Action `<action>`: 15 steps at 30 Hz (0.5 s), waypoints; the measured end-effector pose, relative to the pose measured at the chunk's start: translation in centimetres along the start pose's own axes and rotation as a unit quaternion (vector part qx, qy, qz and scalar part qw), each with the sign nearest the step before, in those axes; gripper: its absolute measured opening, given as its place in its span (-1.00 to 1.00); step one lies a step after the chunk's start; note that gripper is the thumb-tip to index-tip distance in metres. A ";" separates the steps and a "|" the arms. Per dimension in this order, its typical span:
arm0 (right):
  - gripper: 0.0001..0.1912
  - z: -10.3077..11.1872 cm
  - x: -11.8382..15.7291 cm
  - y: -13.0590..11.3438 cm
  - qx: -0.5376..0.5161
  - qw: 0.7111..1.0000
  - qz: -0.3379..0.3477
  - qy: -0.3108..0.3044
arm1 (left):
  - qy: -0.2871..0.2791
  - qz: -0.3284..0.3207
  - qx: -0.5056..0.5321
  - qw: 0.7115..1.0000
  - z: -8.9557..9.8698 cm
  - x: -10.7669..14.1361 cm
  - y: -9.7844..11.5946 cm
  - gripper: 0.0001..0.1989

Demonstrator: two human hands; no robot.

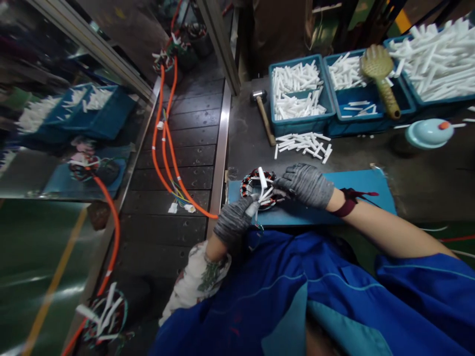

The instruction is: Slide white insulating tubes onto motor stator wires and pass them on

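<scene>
A round wound coil ring [247, 187] lies on the blue mat [374, 190], with several white sleeves [262, 178] standing up from its middle. My left hand [234, 220], in a grey glove, is at the ring's lower left, its thumb and fingers closed on the white sleeves and wires. On the ring's right side is my right hand [308, 185], also gloved, with its fingers pressed together at the ring's edge; what they hold, if anything, is too small to make out.
Blue bins [302, 119] of white tubes line the back right, one with a scoop [378, 69]. Loose tubes [304, 143], a hammer [265, 118] and a lidded cup [426, 134] are nearer. Left, orange cables [165, 133] cross the slatted conveyor [148, 227]; another coil ring [124, 311] stands lower left.
</scene>
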State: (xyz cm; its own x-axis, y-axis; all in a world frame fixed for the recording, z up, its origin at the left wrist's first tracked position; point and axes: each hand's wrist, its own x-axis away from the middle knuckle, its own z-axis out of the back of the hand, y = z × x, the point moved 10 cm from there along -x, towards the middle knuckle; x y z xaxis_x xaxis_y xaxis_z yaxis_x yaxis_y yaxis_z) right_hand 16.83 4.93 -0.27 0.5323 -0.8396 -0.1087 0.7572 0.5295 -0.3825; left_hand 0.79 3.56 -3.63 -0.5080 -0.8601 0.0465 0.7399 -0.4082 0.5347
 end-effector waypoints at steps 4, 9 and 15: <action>-0.42 -2.4 1.6 4.0 -0.275 0.958 -0.074 -0.015 | -0.146 -0.040 -0.075 0.986 -0.9 -3.4 1.5 -0.72; -0.37 -6.0 3.5 5.6 -0.485 0.851 -0.203 -0.002 | -0.180 -0.049 -0.124 0.975 -1.1 -4.8 1.9 -0.74; -0.44 -1.3 4.5 3.5 -0.134 0.977 -0.119 0.115 | -0.140 -0.067 -0.077 0.985 -0.9 -3.5 0.9 -0.67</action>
State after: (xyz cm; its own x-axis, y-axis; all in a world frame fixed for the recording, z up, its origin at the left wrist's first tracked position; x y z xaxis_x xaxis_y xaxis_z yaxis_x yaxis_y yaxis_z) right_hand 21.41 2.85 -3.29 0.2304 -0.9566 -0.1786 0.7068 0.2907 -0.6450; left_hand 3.66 5.92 -4.06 -0.6914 -0.6863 0.2257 0.7051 -0.5729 0.4179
